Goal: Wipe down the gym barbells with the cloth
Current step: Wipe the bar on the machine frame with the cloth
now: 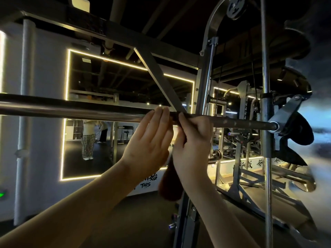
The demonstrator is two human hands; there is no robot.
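A steel barbell (71,110) runs horizontally across the view at chest height, fixed in a Smith machine. A dark brown cloth (170,185) is draped over the bar near the middle and hangs down between my forearms. My right hand (192,140) pinches the cloth against the bar with curled fingers. Just to its left, my left hand (148,140) has straight fingers together, their tips touching the bar beside the cloth.
The bar's right end sits in a sliding hook carriage (284,113) on a vertical guide rod (266,140). A slanted frame brace (157,77) crosses behind the bar. A lit wall mirror (107,140) reflects a person in checked trousers. Another rack (241,131) stands at back right.
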